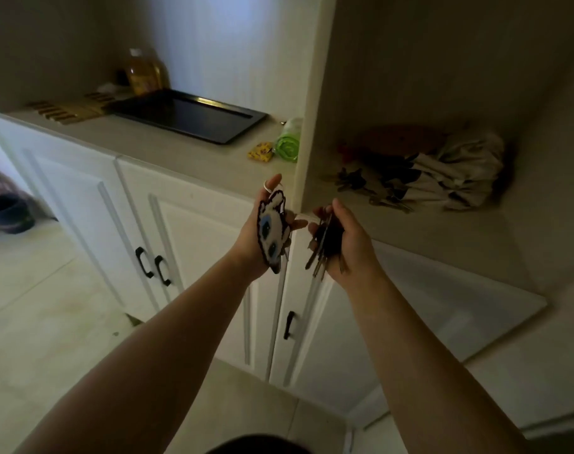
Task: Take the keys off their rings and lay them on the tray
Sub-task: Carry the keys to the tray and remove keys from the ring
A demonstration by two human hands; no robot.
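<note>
My left hand (251,237) is held up in front of the cabinet with a white cat-face charm (272,231) hanging across its palm from a ring around a fingertip. Just to its right, my right hand (348,244) is closed on a bunch of dark keys (325,244) whose blades hang down below the palm. The two hands almost touch at thumb and fingertips. A black tray (148,108) lies on the counter at the back left, with nothing visible in it. More keys (374,191) lie in the dim right-hand niche.
A bottle of amber liquid (145,72) and gold bars (66,109) stand left of the tray. A green roll (289,142) and a yellow pouch (260,151) sit at the counter's right end. Bundled cloth (459,172) fills the niche. White cabinet doors (82,208) are below.
</note>
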